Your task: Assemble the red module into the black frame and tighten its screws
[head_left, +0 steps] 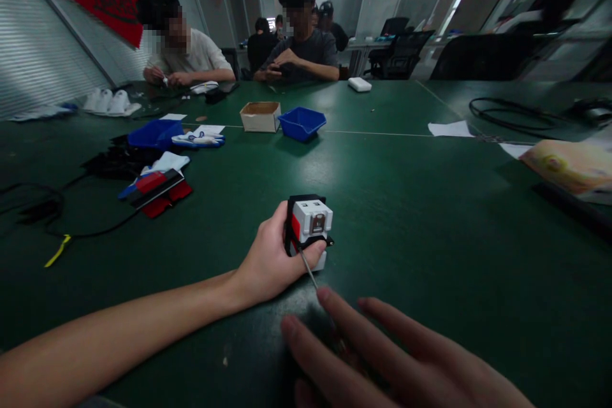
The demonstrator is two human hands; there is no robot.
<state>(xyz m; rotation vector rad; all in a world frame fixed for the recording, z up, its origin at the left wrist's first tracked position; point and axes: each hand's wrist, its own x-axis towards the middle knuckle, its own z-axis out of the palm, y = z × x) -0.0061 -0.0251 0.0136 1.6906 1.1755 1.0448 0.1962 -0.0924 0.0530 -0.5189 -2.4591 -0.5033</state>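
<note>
A small white and black block-shaped device (313, 217) with a red side stands on the green table, a metal plate set in its face. My left hand (268, 261) is wrapped around its left side, with the thumb across the lower front. From beside that thumb, a thin screwdriver (309, 269) slants down toward me, its tip against the device. My right hand (396, 357) is loosely around the screwdriver's lower part, the fingers somewhat apart and a fingertip at the shaft. Most of the handle is hidden or blurred beneath the hand; a reddish bit shows.
Beyond the device sit a cardboard box (259, 118) and a blue bin (302, 123). Gloves (198, 138), another blue bin (155, 134) and dark cables lie at left. A colourful packet (568, 166) is at right. Two people work across the table (406, 191).
</note>
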